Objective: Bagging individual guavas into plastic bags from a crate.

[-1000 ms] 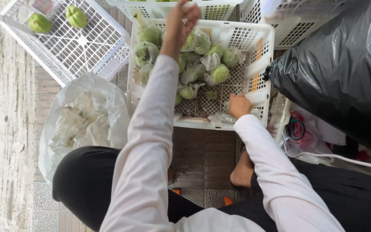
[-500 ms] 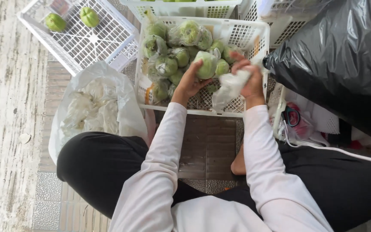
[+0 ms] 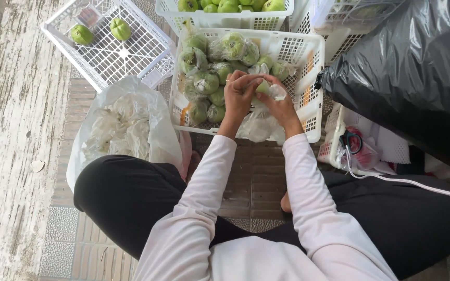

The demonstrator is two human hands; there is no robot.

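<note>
My left hand [image 3: 238, 96] and my right hand [image 3: 278, 105] meet over a white plastic crate [image 3: 308, 112] in front of me. Between them they grip one green fruit [image 3: 263, 87] with a clear plastic wrapper [image 3: 259, 125] hanging beneath it. The crate holds several green fruits in clear wrappers [image 3: 207, 83], mostly on its left side. Both sleeves are pale pink.
A white bag of crumpled clear wrappers [image 3: 121, 125] lies at my left knee. Another white crate [image 3: 126, 52] at far left holds two bare green fruits [image 3: 101, 32]. A further crate of green fruit [image 3: 225, 8] stands behind. A large black bag [image 3: 417, 78] fills the right, above a basket with scissors [image 3: 351, 141].
My left hand came back from the far side of the crate with a fruit. My right hand lifted a wrapper from the crate's near edge, and both hands have now closed together around fruit and wrapper.
</note>
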